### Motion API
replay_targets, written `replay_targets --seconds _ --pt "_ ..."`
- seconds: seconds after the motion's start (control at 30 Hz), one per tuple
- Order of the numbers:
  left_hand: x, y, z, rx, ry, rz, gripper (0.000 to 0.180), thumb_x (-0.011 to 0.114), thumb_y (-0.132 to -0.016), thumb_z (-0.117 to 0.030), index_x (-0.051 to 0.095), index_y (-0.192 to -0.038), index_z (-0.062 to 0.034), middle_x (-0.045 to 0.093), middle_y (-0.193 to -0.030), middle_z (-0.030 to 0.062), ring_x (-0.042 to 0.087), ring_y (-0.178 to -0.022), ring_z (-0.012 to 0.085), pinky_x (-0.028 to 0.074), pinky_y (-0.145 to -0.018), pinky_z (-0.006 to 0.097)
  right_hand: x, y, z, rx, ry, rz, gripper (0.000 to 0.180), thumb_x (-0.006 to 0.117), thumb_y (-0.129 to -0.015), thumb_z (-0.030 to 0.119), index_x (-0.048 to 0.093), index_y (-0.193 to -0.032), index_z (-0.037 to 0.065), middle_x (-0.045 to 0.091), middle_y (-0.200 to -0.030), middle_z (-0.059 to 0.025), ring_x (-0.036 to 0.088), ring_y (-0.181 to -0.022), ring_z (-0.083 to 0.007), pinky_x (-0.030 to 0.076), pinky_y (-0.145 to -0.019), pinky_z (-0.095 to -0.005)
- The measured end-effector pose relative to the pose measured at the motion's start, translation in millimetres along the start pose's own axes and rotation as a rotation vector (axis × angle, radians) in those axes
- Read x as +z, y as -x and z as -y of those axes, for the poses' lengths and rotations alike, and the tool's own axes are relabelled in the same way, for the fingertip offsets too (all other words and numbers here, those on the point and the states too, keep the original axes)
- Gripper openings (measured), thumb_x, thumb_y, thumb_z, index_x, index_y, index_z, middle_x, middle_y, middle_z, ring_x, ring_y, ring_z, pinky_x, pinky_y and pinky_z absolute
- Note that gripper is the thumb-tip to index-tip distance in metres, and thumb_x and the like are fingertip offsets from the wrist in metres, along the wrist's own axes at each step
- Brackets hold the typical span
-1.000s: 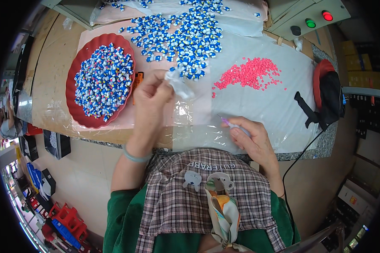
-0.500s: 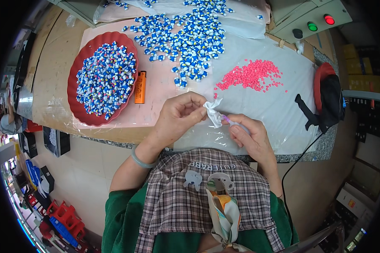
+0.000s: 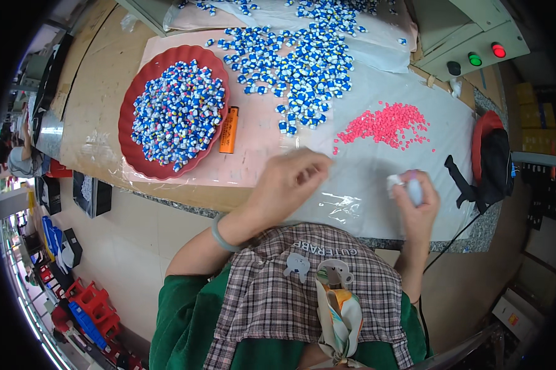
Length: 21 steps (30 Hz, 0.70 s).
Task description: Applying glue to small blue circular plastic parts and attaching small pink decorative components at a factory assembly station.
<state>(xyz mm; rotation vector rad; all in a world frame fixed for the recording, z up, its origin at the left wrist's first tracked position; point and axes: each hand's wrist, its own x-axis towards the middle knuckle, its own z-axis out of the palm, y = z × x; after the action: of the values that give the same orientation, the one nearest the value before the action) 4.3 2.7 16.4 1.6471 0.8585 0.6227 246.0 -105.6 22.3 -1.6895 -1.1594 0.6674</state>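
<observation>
A long tabletop [image 3: 105, 142] runs across the view, partly covered by clear plastic sheeting [image 3: 377, 179] over pale paper. On it sit a red round tray [image 3: 136, 154] heaped with small blue-and-white wrapped pieces [image 3: 179, 114], a loose spread of the same pieces [image 3: 302, 68] beside it, an orange lighter [image 3: 228, 129] just right of the tray, and a scatter of pink pellets [image 3: 389, 122]. A grey control box [image 3: 475, 43] with a green and a red button stands at the far right corner, and a black-and-red tool [image 3: 491, 163] lies at the right end. Below the tabletop edge the floor is pale tile, with red and blue crates [image 3: 80, 305] far left.

The right hand [image 3: 415, 200] is clenched around a small white wrapper [image 3: 395, 182] with something pink inside, held above the sheeting near the tabletop's near edge. The left hand [image 3: 296, 182], blurred, hovers loosely curled over the sheeting; whether it holds anything cannot be told.

Half a second ago both hands met on the wrapper; now the left has drawn away and the right has shifted rightward with it.
</observation>
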Motion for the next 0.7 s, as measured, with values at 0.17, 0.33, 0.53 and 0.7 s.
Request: replay_targets --seconds 0.17,0.33,0.53,0.7 --pt "-31.5 -14.2 25.7 0.324 -0.555 -0.392 0.021 0.066 -0.077 0.001 0.066 -0.098 -0.0016 0.060 -0.089 0.0098 0.060 -0.080 0.0238 0.049 -0.068 0.034 -54.8 -9.8 -2.3 0.137 0.519 -0.111 0.020 0.068 -0.081 0.003 0.062 -0.100 0.001 0.060 -0.073 -0.0040 0.053 -0.063 -0.0081 0.044 -0.060 -0.0247" --pt "-31.2 -23.7 22.1 0.360 -0.752 -0.349 0.019 0.068 -0.073 0.000 0.065 -0.093 -0.0010 0.056 -0.091 0.0088 0.055 -0.081 0.0255 0.047 -0.069 0.037 -58.4 -8.6 10.3 0.149 0.590 -0.116 0.030 0.068 -0.082 0.005 0.059 -0.111 0.002 0.059 -0.073 -0.0072 0.053 -0.064 -0.0109 0.045 -0.062 -0.0265" --pt "-30.0 -23.8 31.0 0.493 -0.874 -0.282 0.019 0.061 -0.073 -0.002 0.062 -0.092 -0.0007 0.055 -0.093 0.0090 0.054 -0.082 0.0257 0.047 -0.069 0.035 -44.9 -7.0 16.3 0.037 0.374 -0.109 0.035 0.068 -0.083 0.005 0.057 -0.116 0.003 0.059 -0.084 -0.0056 0.054 -0.074 -0.0106 0.045 -0.067 -0.0245" --pt "-28.7 -20.4 29.2 0.439 -0.838 -0.204 0.021 0.060 -0.074 0.000 0.062 -0.095 -0.0001 0.056 -0.096 0.0116 0.058 -0.082 0.0287 0.050 -0.067 0.035 -15.5 -4.7 14.9 0.089 -0.024 0.072 0.037 0.060 -0.086 0.005 0.044 -0.120 0.007 0.055 -0.097 -0.0033 0.047 -0.069 -0.0061 0.039 -0.060 -0.0193"
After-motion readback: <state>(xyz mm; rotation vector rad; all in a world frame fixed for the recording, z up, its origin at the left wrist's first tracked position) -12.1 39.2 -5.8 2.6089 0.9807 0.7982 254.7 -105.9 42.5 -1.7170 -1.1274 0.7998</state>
